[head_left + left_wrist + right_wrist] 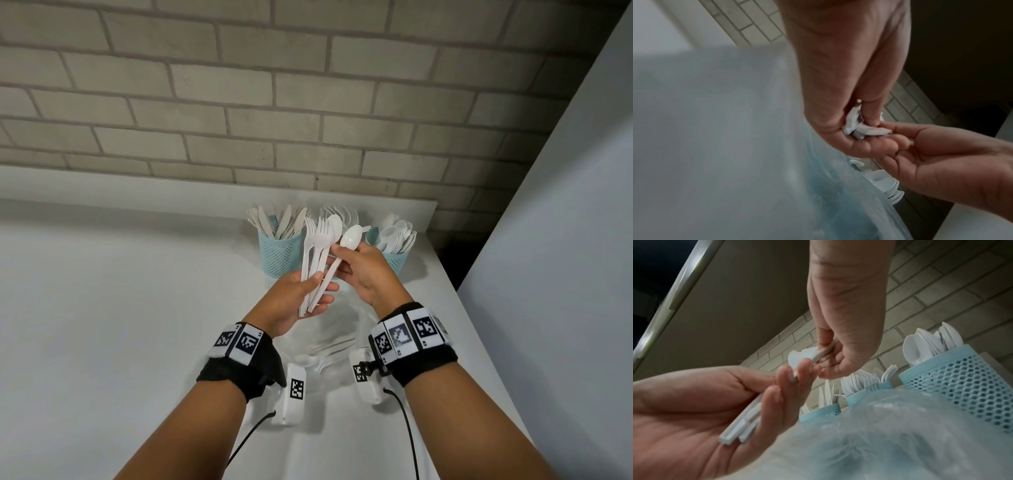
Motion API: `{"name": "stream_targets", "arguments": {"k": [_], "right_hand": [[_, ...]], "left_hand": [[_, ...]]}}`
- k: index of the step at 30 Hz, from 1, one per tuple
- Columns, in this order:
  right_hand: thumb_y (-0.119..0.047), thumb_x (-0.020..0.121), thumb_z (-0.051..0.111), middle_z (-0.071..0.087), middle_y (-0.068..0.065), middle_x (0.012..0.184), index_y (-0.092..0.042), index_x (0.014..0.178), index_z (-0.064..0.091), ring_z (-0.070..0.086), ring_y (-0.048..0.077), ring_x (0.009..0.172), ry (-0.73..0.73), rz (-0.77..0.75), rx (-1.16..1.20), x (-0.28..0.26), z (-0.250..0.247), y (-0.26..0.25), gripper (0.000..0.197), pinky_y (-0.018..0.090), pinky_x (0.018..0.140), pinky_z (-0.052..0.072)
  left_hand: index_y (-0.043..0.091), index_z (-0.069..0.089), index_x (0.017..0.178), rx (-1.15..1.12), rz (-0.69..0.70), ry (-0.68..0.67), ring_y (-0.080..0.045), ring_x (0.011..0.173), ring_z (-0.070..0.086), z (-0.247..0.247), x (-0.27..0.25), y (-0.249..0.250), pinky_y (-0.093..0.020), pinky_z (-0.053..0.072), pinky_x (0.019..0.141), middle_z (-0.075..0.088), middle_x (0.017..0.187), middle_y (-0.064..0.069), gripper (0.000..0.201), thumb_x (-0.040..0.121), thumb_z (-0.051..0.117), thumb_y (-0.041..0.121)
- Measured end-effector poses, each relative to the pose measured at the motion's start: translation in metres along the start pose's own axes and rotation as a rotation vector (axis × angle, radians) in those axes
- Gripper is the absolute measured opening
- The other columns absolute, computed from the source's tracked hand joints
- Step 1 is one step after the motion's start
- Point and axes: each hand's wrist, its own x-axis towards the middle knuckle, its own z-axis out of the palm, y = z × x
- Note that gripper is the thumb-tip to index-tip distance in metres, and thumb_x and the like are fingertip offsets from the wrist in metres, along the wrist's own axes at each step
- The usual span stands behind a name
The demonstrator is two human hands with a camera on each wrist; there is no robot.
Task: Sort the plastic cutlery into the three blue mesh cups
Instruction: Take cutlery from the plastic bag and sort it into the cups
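My left hand (322, 287) grips a bundle of white plastic cutlery (313, 260), forks and a spoon, by the handles, heads up. My right hand (342, 260) pinches one white spoon (351, 236) just below its bowl; the handle's lower end still reaches into the bundle. Behind the hands stand three blue mesh cups: the knife cup (279, 253) on the left, the fork cup (865, 391) in the middle, mostly hidden in the head view, and the spoon cup (394, 260) on the right. The right wrist view shows the pinched spoon (803, 355) and the handle ends (742, 423) in the left palm.
A clear plastic bag (329, 339) with more white cutlery lies on the white table (120, 308) under my hands. A brick wall (308, 102) runs behind the cups. The table's right edge (479, 325) is close to the right arm, next to a white panel (565, 240).
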Motion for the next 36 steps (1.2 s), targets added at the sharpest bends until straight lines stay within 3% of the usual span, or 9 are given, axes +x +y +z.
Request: {"name": "stream_targets", "arguments": {"k": [4,11,18,21,23,26,28,33,36], "right_hand": [[-0.019,0.098,0.048,0.068,0.007,0.088,-0.012,0.095,0.058,0.067,0.02,0.081,0.075,-0.038,-0.023,0.003,0.002,0.003,0.013,0.03,0.075,0.056],[-0.012,0.097,0.048,0.061,0.011,0.117,-0.013,0.129,0.046,0.062,0.025,0.101,0.115,-0.076,-0.028,0.011,-0.002,-0.003,0.032,0.034,0.079,0.055],[-0.003,0.09,0.05,0.062,0.011,0.105,-0.013,0.113,0.051,0.066,0.027,0.091,0.242,-0.133,-0.152,0.014,-0.01,0.004,0.025,0.046,0.083,0.056],[-0.004,0.092,0.045,0.057,0.011,0.106,-0.017,0.112,0.044,0.063,0.025,0.088,0.238,-0.159,-0.19,0.013,-0.013,0.001,0.025,0.042,0.077,0.056],[-0.004,0.094,0.04,0.055,0.013,0.113,-0.019,0.124,0.037,0.061,0.022,0.083,0.231,-0.152,-0.163,0.014,-0.017,-0.003,0.033,0.037,0.073,0.054],[0.002,0.092,0.037,0.048,0.015,0.129,-0.03,0.141,0.022,0.063,0.027,0.088,0.241,-0.111,-0.103,0.017,-0.022,-0.006,0.06,0.043,0.082,0.056],[0.007,0.091,0.038,0.044,0.018,0.134,-0.037,0.143,0.016,0.069,0.025,0.079,0.166,-0.128,-0.016,0.018,-0.025,-0.005,0.072,0.039,0.072,0.059],[0.002,0.093,0.049,0.058,0.017,0.105,-0.018,0.118,0.043,0.067,0.022,0.075,0.083,-0.104,0.165,0.017,-0.034,-0.01,0.033,0.033,0.071,0.06],[0.006,0.093,0.047,0.057,0.014,0.093,-0.011,0.107,0.044,0.066,0.021,0.072,0.107,-0.088,0.208,0.021,-0.035,-0.012,0.022,0.032,0.068,0.06]], "left_hand": [[0.022,0.058,0.105,-0.029,-0.028,-0.008,-0.007,0.061,0.064,0.001,-0.002,0.001,-0.02,0.052,0.06,0.071,0.084,-0.002,0.016,0.099,0.044,0.02],[0.013,0.055,0.12,-0.06,-0.121,-0.056,-0.008,0.058,0.052,0.001,0.001,-0.002,-0.016,0.04,0.049,0.07,0.075,0.001,0.026,0.1,0.042,0.021],[0.018,0.055,0.119,0.123,-0.071,-0.031,-0.006,0.049,0.046,0.012,0.005,-0.003,-0.014,0.034,0.045,0.066,0.075,0.0,0.03,0.101,0.035,0.031],[0.026,0.056,0.108,0.159,-0.04,-0.022,-0.004,0.046,0.04,0.016,0.007,-0.002,-0.015,0.03,0.047,0.063,0.072,0.001,0.022,0.101,0.035,0.032],[0.025,0.056,0.106,0.186,-0.009,0.006,-0.005,0.045,0.036,0.018,0.01,-0.002,-0.016,0.028,0.048,0.061,0.07,0.002,0.021,0.1,0.037,0.034],[0.018,0.057,0.106,0.205,0.037,0.068,-0.006,0.045,0.034,0.02,0.016,-0.003,-0.016,0.028,0.046,0.059,0.067,0.002,0.026,0.098,0.041,0.037],[0.019,0.058,0.101,0.215,0.061,0.083,-0.006,0.045,0.035,0.022,0.019,-0.004,-0.017,0.028,0.047,0.057,0.066,0.001,0.026,0.097,0.043,0.038],[0.016,0.065,0.092,0.204,0.083,0.112,-0.005,0.042,0.035,0.025,0.025,-0.004,-0.016,0.028,0.045,0.052,0.059,0.002,0.032,0.095,0.046,0.041],[0.014,0.062,0.094,0.189,0.069,0.125,-0.003,0.038,0.034,0.027,0.029,-0.001,-0.014,0.027,0.042,0.052,0.059,0.002,0.033,0.096,0.044,0.041]]}}
